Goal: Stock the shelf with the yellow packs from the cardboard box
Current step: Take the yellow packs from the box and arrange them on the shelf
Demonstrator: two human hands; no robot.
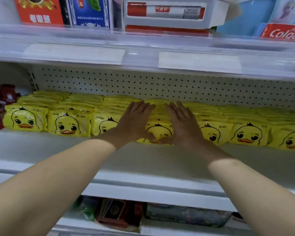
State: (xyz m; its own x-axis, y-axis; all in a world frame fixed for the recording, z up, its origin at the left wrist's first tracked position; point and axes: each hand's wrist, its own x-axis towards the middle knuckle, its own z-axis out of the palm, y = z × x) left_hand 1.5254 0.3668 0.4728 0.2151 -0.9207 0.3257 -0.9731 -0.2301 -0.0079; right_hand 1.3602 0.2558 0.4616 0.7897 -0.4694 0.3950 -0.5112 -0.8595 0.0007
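1. Both hands reach into the middle of the frame. The left hand (136, 121) and right hand (182, 125) are spread flat with fingers straight, laid against the two sides of one column of duck-faced packs (159, 132). Neither hand pinches anything.
2. To my eye the flat palms are there to square this column and push it back in line, since its front pack sits a little forward of its neighbours.
3. The yellow packs (68, 125) run in a row across the shelf (143, 160), standing face-out in files that reach back to the perforated back panel (160, 86). That keeps the printed duck facing the shopper.
4. The front strip of the shelf is bare, so I judge the stocking well along.
5. The cardboard box is out of view.
6. A Colgate carton (283, 32) lies at the upper right, and dark red boxes (0, 106) sit at the left edge.
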